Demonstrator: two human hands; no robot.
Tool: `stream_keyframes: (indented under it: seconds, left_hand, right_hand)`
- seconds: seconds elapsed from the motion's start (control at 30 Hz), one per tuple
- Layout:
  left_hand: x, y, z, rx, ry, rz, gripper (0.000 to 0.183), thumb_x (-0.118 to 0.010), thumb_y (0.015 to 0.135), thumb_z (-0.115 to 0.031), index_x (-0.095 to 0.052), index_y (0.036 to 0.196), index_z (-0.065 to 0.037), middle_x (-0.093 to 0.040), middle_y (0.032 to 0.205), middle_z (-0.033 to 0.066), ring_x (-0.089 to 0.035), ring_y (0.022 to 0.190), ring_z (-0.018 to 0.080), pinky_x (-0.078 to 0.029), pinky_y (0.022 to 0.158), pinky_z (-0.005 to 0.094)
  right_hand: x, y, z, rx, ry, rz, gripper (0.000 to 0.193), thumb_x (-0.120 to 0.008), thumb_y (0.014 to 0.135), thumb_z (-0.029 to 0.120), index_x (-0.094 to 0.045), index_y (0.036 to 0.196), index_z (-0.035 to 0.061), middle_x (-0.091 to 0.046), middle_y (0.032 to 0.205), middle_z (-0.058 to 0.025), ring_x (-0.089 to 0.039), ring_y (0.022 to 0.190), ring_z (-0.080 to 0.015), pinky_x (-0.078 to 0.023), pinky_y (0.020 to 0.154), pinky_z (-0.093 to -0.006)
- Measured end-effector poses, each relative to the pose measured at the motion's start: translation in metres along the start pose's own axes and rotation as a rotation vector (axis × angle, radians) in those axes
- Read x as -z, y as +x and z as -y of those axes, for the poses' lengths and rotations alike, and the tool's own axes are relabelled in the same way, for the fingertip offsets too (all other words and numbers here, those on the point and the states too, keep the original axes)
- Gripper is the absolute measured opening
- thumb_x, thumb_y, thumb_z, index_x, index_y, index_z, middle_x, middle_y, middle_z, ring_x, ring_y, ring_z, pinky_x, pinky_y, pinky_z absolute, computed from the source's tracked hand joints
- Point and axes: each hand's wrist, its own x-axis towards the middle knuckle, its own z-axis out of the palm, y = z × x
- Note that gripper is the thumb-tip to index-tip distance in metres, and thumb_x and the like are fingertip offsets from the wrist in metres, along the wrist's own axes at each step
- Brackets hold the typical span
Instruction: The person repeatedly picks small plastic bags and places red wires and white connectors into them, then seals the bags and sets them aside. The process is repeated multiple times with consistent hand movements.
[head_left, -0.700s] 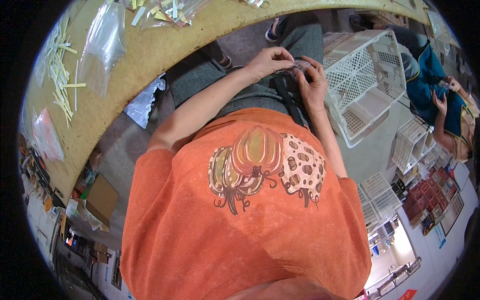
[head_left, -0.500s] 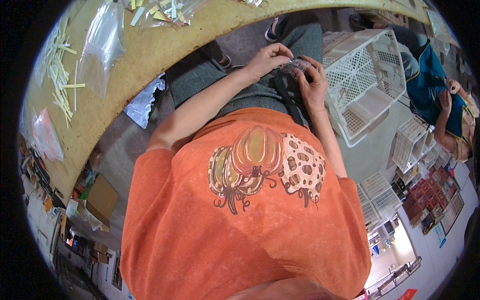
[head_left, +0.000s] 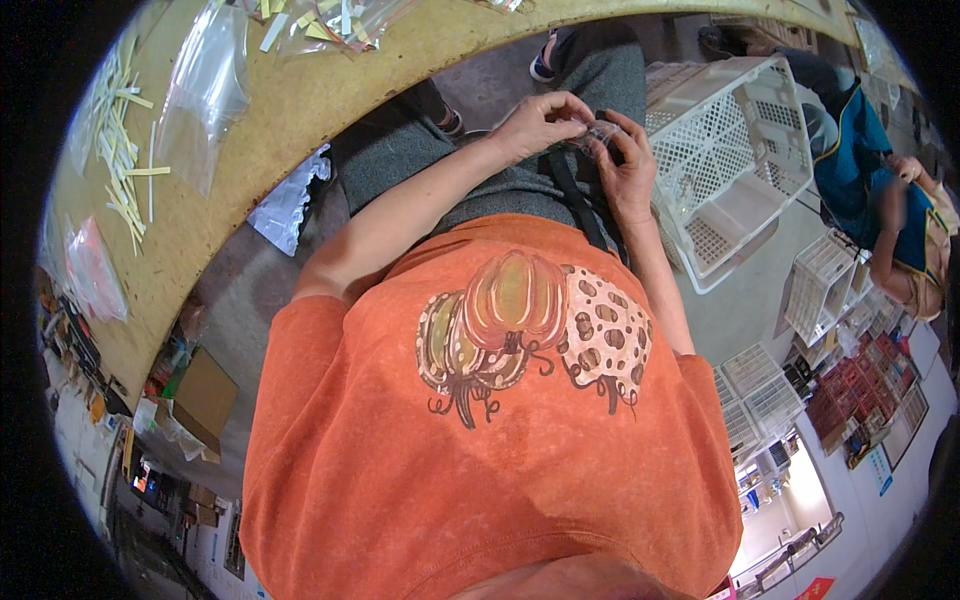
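small clear bag (head_left: pixel 598 133) sits over the lap, pinched at each end between left hand (head_left: pixel 540 122) and right hand (head_left: pixel 628 170) fingertips; likely mid-handling, needing steady grip. white basket (head_left: pixel 735 170) just beside.

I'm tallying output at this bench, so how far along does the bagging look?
Done: nothing finished is clearly visible; the white basket looks bare inside. In hand: the left hand and right hand grip a small clear bag over the lap. Left: loose yellow strips and clear bags on the table.
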Motion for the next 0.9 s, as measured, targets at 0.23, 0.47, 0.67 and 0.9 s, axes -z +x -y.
stream_keyframes:
  seconds: [0.23,0.47,0.67,0.9]
  left_hand:
    - [0.0,-0.002,-0.004,-0.058,0.049,0.02,0.015,-0.07,0.096,-0.008,-0.077,0.109,-0.008,-0.072,0.096,-0.0033,-0.061,0.087,0.0036,-0.052,0.082,0.0226]
    - [0.003,0.0,-0.002,-0.089,0.178,0.054,0.016,-0.071,0.096,-0.01,-0.077,0.11,-0.007,-0.076,0.105,0.0013,-0.067,0.099,0.008,-0.054,0.089,0.0266]
    - [0.005,0.001,-0.004,-0.11,0.238,0.06,0.018,-0.067,0.093,-0.007,-0.08,0.106,-0.008,-0.077,0.103,0.0048,-0.069,0.097,0.0116,-0.054,0.088,0.0276]
    - [0.008,0.003,0.006,-0.131,0.34,0.072,0.017,-0.068,0.094,-0.011,-0.079,0.107,-0.008,-0.074,0.103,0.0039,-0.068,0.098,0.0129,-0.054,0.089,0.0295]
  right_hand:
    - [0.0,0.0,0.001,-0.011,0.019,-0.014,0.023,-0.078,0.084,0.005,-0.075,0.107,0.0034,-0.068,0.125,-0.0162,-0.068,0.111,-0.0339,-0.055,0.094,-0.0391]
    - [0.002,0.0,0.002,-0.008,0.006,0.013,0.026,-0.078,0.084,0.004,-0.074,0.109,0.0031,-0.068,0.127,-0.0164,-0.068,0.112,-0.0341,-0.055,0.094,-0.0391]
    - [0.003,-0.002,-0.005,0.038,-0.027,0.061,0.03,-0.078,0.083,0.003,-0.072,0.113,0.0034,-0.067,0.129,-0.0166,-0.067,0.115,-0.0344,-0.055,0.097,-0.0393]
    - [0.014,0.003,-0.003,0.066,0.003,0.146,0.028,-0.071,0.088,0.001,-0.07,0.116,0.0033,-0.067,0.129,-0.017,-0.067,0.115,-0.0358,-0.054,0.097,-0.0392]
